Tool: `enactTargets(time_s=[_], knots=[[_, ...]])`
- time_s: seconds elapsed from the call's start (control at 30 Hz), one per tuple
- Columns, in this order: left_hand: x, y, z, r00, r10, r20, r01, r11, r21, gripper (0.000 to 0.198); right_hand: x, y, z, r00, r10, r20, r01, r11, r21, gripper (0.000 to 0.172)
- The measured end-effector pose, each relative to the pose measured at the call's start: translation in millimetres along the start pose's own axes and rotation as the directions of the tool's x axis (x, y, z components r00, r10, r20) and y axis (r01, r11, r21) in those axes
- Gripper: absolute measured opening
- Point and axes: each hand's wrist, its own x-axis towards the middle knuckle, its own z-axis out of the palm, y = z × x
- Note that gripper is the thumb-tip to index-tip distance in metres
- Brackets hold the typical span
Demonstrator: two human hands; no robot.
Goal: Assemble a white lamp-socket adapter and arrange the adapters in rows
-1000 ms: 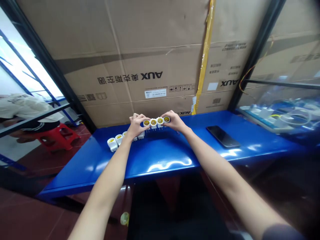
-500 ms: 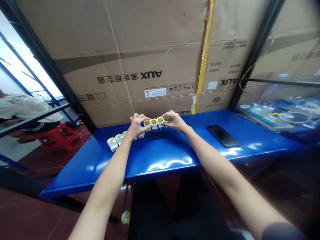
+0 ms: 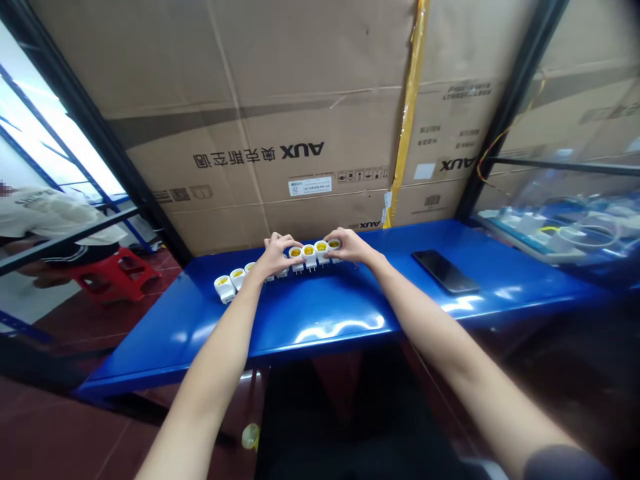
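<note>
Several white plug-in lamp sockets [image 3: 309, 254] with yellow-lined round mouths stand side by side in a short row, metal pins showing below. My left hand [image 3: 276, 256] pinches the row's left end, thumb in front and fingers behind. At the right end, my right hand [image 3: 349, 245] grips the last socket between thumb and fingers and partly covers it. More of the same lamp sockets [image 3: 225, 288] stand in a line to the left on the blue tabletop [image 3: 330, 303]. My left hand and wrist hide part of that line.
A black phone [image 3: 445, 271] lies on the right side of the tabletop. Large cardboard boxes [image 3: 320, 80] rise behind it. At the far right is a tray [image 3: 535, 243] of white parts under clear plastic. A seated person [image 3: 60, 217] is on a red stool [image 3: 125, 275] at left.
Both hands have lowered the held row of lamp sockets slightly toward the tabletop. The sockets have tilted so more of their white fronts show. The grip stays the same.
</note>
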Motion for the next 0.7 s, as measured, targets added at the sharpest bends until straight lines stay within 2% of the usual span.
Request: enactTargets(time_s=[0.17,0.3,0.5,0.57,0.6,0.67,0.7], knots=[[-0.4,-4.8,8.9,0.997,-0.005,0.080,0.003,1.000,0.021,0.039,1.0,0.9,5.0,0.993,0.031,0.118,-0.028,0.999,-0.028,0.037],[-0.7,-3.9,11.2,0.988,-0.059,0.142,0.056,0.998,0.030,0.043,0.8,1.5,8.1,0.983,0.058,0.173,-0.055,0.998,-0.020,0.037],[-2.4,1.3,7.4,0.969,-0.131,0.211,0.130,0.991,0.020,0.053,-2.7,3.1,10.8,0.958,0.097,0.269,-0.103,0.995,0.008,0.048],[-2.8,-0.6,1.6,0.966,-0.169,0.195,0.169,0.986,0.016,0.056,-2.9,1.7,10.7,0.956,0.091,0.277,-0.108,0.993,0.045,0.048],[-3.0,-3.3,-2.9,0.968,-0.190,0.163,0.190,0.982,0.015,0.054,-2.5,0.6,10.4,0.960,0.093,0.265,-0.111,0.992,0.053,0.043],[-4.2,-12.4,-14.8,0.972,-0.231,0.052,0.231,0.973,0.008,0.051,-0.8,-1.3,9.3,0.971,0.119,0.206,-0.128,0.991,0.032,0.026],[-5.5,-18.5,-21.9,0.970,-0.243,-0.006,0.243,0.970,0.001,0.051,0.2,-1.8,8.7,0.976,0.141,0.163,-0.144,0.990,0.007,0.028]])
